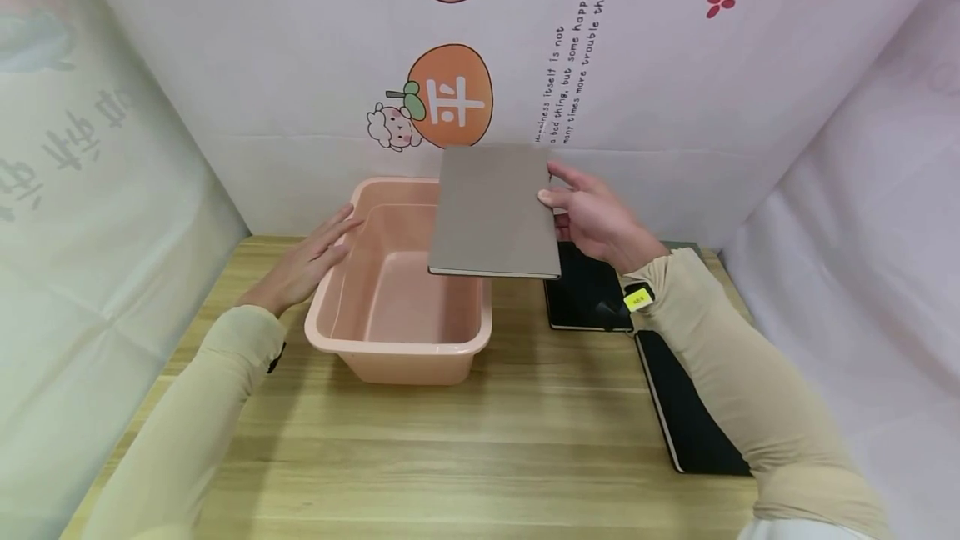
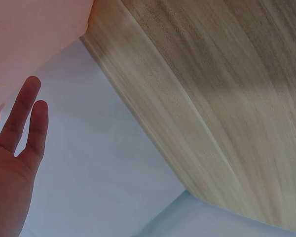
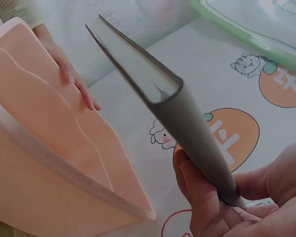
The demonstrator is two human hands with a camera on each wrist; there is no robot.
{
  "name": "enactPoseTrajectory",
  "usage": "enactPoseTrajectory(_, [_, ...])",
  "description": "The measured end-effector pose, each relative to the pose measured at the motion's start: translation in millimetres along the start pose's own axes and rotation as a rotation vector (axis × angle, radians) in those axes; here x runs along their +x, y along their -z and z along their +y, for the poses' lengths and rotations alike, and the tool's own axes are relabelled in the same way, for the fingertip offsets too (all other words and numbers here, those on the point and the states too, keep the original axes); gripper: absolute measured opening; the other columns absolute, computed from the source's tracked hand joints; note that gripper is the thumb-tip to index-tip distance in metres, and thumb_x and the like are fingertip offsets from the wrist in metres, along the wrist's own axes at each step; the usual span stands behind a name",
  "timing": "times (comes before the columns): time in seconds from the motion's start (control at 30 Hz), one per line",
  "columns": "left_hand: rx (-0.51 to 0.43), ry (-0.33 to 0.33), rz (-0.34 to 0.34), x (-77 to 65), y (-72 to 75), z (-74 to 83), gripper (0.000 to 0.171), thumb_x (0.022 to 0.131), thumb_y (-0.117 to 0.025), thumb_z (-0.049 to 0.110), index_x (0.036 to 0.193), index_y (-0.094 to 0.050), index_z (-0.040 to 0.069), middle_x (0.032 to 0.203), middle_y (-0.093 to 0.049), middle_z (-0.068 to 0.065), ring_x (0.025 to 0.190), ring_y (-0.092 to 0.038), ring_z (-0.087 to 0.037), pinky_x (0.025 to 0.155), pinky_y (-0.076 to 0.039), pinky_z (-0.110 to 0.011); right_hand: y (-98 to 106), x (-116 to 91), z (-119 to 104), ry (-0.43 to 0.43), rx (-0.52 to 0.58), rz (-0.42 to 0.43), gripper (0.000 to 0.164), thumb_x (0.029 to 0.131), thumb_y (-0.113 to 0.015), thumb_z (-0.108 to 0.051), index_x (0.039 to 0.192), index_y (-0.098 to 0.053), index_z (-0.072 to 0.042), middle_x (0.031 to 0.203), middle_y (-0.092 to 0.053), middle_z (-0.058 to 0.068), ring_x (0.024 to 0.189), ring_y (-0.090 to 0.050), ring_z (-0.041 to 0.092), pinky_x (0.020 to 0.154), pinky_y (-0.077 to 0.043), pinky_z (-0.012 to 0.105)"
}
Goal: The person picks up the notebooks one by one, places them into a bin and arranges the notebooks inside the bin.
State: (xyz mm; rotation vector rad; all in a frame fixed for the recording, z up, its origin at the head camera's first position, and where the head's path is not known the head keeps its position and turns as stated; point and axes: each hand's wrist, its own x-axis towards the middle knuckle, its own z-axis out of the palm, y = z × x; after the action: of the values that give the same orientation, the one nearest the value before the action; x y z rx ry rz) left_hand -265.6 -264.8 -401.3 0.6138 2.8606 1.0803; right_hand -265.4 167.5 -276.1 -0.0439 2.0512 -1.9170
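My right hand (image 1: 600, 215) pinches a grey-brown hardcover notebook (image 1: 495, 215) by its right edge, thumb on top and fingers beneath. The notebook is held in the air, over the right side of a pink plastic basin (image 1: 405, 363). In the right wrist view the notebook (image 3: 187, 128) shows its spine and white page edges, and the basin (image 3: 49, 182) stands to its left. Straight fingers of my left hand (image 1: 303, 265) rest on the basin's left rim. Inside the basin, the visible floor is bare; the notebook hides part of it.
A black notebook (image 1: 585, 294) lies on the wooden table (image 1: 450, 457) right of the basin, partly under my right wrist. Another black notebook (image 1: 693, 423) lies nearer, partly covered by my right sleeve. White printed cloth (image 1: 637, 65) walls in the back and sides.
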Motion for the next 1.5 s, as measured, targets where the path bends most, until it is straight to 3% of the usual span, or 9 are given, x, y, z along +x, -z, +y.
enactPoseTrajectory(0.27, [-0.014,0.005,0.003,0.4,-0.3,-1.5,0.052,0.11,-0.036,0.044,0.161,-0.029,0.035,0.171,-0.006,0.022,0.162,-0.006,-0.022,0.124,-0.012,-0.068,-16,10,3,0.027,0.078,-0.022,0.064,0.108,-0.045,-0.011,0.164,-0.018,-0.028,0.093,-0.066,-0.004,0.074,-0.072,0.015,0.072,-0.059,0.033])
enactPoseTrajectory(0.57, [0.026,0.012,0.002,0.4,-0.9,0.6,0.052,0.11,-0.035,0.045,0.161,-0.028,0.038,0.172,-0.006,0.02,0.162,-0.008,-0.022,0.123,-0.013,-0.07,-33,22,9,0.006,0.142,-0.024,0.064,0.108,-0.045,-0.008,0.164,-0.02,-0.027,0.097,-0.063,0.0,0.075,-0.07,0.015,0.069,-0.059,0.031])
enactPoseTrajectory(0.83, [0.033,0.01,0.001,0.5,-1.7,0.7,0.052,0.11,-0.034,0.045,0.161,-0.027,0.038,0.172,-0.006,0.021,0.162,-0.008,-0.023,0.123,-0.014,-0.071,-48,34,8,-0.033,0.122,0.014,0.066,0.107,-0.046,-0.008,0.165,-0.018,-0.025,0.116,-0.057,0.006,0.082,-0.067,0.015,0.07,-0.057,0.03])
enactPoseTrajectory(1.03, [0.036,0.01,0.008,1.3,-1.4,-0.8,0.053,0.11,-0.033,0.048,0.162,-0.025,0.039,0.171,-0.006,0.022,0.162,-0.009,-0.023,0.123,-0.013,-0.071,-57,44,7,-0.054,0.091,0.024,0.067,0.107,-0.047,-0.009,0.165,-0.018,-0.026,0.116,-0.057,0.007,0.088,-0.065,0.017,0.071,-0.057,0.03])
enactPoseTrajectory(1.23, [0.028,0.018,0.014,0.2,-1.7,-2.1,0.051,0.11,-0.033,0.049,0.16,-0.031,0.037,0.17,-0.007,0.024,0.161,-0.012,-0.022,0.123,-0.017,-0.069,-67,53,9,-0.063,0.096,0.024,0.067,0.107,-0.046,-0.008,0.165,-0.018,-0.028,0.127,-0.055,0.007,0.094,-0.062,0.019,0.075,-0.056,0.033])
enactPoseTrajectory(1.4, [0.025,0.005,0.017,1.3,-0.9,-2.2,0.05,0.11,-0.033,0.048,0.159,-0.033,0.037,0.171,-0.007,0.024,0.162,-0.011,-0.021,0.124,-0.018,-0.067,-74,58,9,-0.051,0.103,0.023,0.065,0.107,-0.045,-0.007,0.164,-0.02,-0.026,0.123,-0.054,0.007,0.093,-0.059,0.021,0.076,-0.054,0.033])
enactPoseTrajectory(1.5, [0.023,-0.005,0.018,1.5,0.1,-2.8,0.05,0.11,-0.034,0.047,0.159,-0.033,0.036,0.172,-0.008,0.021,0.162,-0.011,-0.022,0.124,-0.018,-0.066,-81,60,10,-0.047,0.108,0.021,0.062,0.107,-0.043,-0.006,0.163,-0.023,-0.024,0.13,-0.052,0.01,0.102,-0.058,0.023,0.084,-0.053,0.036])
